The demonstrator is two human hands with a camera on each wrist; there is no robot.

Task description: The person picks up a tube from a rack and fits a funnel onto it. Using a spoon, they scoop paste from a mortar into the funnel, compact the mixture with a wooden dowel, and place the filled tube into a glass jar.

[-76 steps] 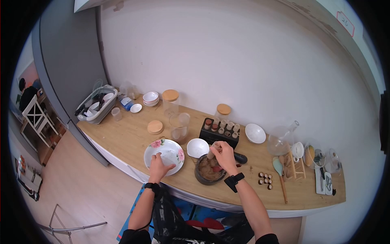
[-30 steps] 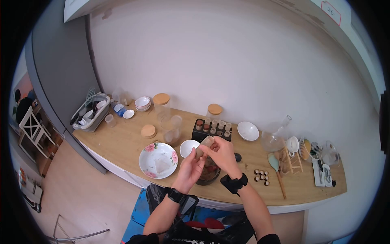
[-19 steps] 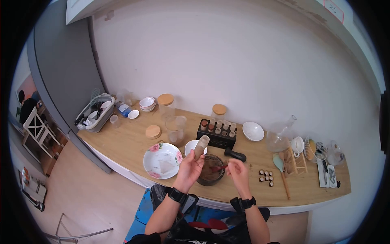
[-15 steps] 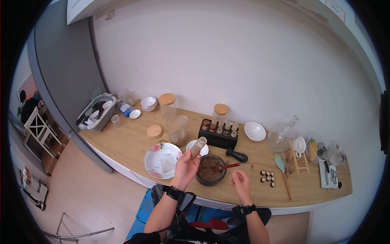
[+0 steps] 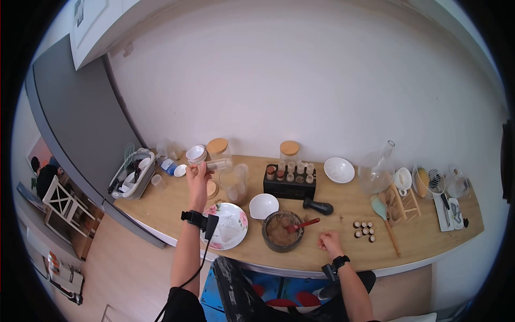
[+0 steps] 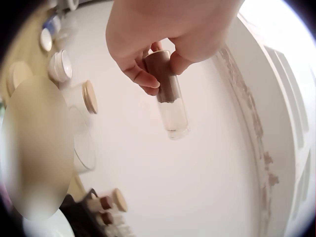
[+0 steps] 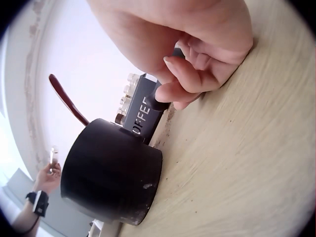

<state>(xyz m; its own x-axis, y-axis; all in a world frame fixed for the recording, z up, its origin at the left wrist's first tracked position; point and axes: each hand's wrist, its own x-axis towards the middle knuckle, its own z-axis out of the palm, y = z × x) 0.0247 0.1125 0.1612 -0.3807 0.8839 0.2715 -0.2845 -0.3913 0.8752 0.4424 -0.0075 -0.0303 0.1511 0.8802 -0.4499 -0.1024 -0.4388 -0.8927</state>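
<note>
My left hand (image 5: 198,180) is raised over the back left of the counter and pinches a glass tube (image 6: 168,94). Brown powder fills the tube's end near the fingers; the other end is clear. My right hand (image 5: 331,243) rests near the counter's front edge, its fingers loosely curled and holding nothing. Left of it stands a dark mortar (image 7: 108,168) of brown powder, with a red-handled spoon (image 5: 307,224) in it. Behind the right hand lies a black pestle (image 5: 318,206). A black rack (image 5: 289,190) marked COFFEE holds several tubes, two with brown tops.
A floral plate (image 5: 240,236) and a white bowl (image 5: 264,206) sit left of the mortar. Several small caps (image 5: 365,231) and a green spatula (image 5: 380,208) lie to the right. Jars with wooden lids (image 5: 217,145) and a tall clear container (image 5: 233,185) stand behind.
My left hand has carried the tube from above the mortar up and to the left, over the back of the counter. My right hand has left the tube and come down onto the counter.
</note>
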